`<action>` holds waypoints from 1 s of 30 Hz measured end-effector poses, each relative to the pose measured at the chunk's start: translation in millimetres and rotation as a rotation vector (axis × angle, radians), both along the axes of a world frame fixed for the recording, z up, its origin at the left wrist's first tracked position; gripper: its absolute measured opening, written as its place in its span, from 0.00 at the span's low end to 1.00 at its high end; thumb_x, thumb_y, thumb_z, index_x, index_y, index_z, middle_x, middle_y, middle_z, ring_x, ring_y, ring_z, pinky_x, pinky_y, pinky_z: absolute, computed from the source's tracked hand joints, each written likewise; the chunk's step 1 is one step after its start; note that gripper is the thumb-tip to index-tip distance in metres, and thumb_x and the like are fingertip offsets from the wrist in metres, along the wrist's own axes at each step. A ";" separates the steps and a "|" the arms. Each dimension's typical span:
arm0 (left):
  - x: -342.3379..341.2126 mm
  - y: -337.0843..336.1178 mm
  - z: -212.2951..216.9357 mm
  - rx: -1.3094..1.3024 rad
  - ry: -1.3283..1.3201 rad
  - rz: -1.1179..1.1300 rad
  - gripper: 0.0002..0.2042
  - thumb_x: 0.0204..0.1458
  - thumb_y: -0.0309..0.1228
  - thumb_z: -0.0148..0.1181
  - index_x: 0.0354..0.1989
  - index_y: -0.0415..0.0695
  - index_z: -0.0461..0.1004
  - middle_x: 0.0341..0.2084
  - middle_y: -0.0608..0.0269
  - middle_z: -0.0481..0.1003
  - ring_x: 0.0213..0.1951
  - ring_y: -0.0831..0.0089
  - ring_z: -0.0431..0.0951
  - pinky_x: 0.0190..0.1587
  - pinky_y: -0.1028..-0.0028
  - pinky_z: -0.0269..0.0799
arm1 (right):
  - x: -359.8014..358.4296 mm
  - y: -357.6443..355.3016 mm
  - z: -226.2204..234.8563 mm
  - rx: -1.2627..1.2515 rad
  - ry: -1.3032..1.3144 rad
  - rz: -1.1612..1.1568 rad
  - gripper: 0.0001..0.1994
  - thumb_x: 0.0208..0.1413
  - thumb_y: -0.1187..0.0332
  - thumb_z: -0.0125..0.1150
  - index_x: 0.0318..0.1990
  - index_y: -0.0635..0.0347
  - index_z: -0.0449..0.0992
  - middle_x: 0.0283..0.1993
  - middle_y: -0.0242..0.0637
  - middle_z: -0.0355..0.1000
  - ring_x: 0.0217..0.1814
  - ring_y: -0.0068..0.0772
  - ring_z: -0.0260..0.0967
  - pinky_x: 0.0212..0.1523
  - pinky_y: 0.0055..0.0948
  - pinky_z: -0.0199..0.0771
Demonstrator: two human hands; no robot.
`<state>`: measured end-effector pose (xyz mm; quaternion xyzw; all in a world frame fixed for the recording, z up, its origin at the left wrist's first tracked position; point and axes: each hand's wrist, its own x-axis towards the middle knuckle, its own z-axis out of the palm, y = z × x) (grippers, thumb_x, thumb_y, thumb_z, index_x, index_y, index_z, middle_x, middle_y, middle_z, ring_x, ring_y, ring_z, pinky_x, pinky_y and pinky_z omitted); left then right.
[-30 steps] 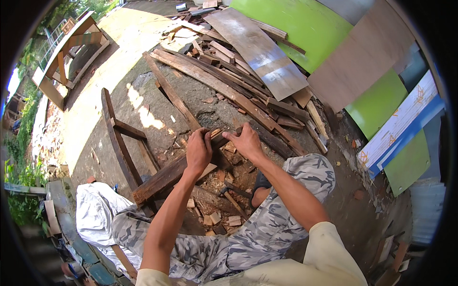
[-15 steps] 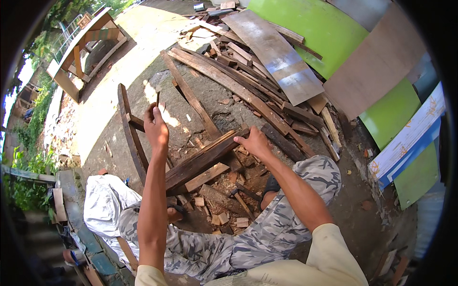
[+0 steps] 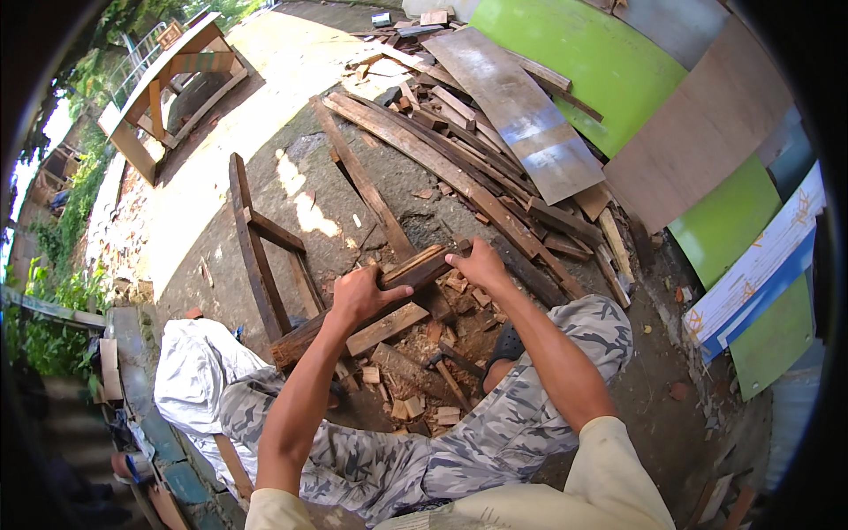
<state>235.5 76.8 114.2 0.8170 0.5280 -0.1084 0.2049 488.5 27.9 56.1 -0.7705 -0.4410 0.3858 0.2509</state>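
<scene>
Left hand (image 3: 358,296) and right hand (image 3: 481,265) both clasp the weathered timber beam (image 3: 371,305): likely heavy, rigid, splintery; grip mid-length, beside nails.

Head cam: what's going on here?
A person sits on bare ground outdoors among scrap wood. Both hands are on one dark wooden beam lying across the lap area: the left hand wraps around its middle, the right hand presses on its far end. Small offcuts and a hammer lie between the legs. Long planks and green panels are piled beyond.
</scene>
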 end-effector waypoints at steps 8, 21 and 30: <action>-0.8 -28.3 -0.3 0.338 -0.165 -0.072 0.42 0.39 0.65 0.72 0.45 0.34 0.70 0.34 0.47 0.76 0.41 0.52 0.79 0.44 0.58 0.76 | 2.2 -8.9 5.5 0.195 0.283 0.001 0.25 0.53 0.64 0.72 0.52 0.71 0.71 0.52 0.45 0.80 0.49 0.35 0.78 0.51 0.35 0.75; -10.2 -25.1 -7.3 0.557 -0.120 -0.309 0.31 0.42 0.54 0.74 0.48 0.45 0.74 0.39 0.58 0.73 0.46 0.58 0.75 0.47 0.61 0.71 | -2.8 -18.6 -8.9 0.124 0.228 0.104 0.29 0.50 0.68 0.70 0.58 0.67 0.66 0.55 0.50 0.76 0.57 0.50 0.74 0.59 0.41 0.71; -5.0 -25.1 -16.5 0.451 -0.054 -0.285 0.30 0.44 0.55 0.73 0.46 0.43 0.74 0.38 0.55 0.75 0.45 0.55 0.76 0.47 0.59 0.74 | -13.3 -27.2 -8.0 0.149 0.104 0.078 0.27 0.53 0.68 0.65 0.60 0.63 0.65 0.53 0.55 0.76 0.57 0.58 0.74 0.58 0.46 0.71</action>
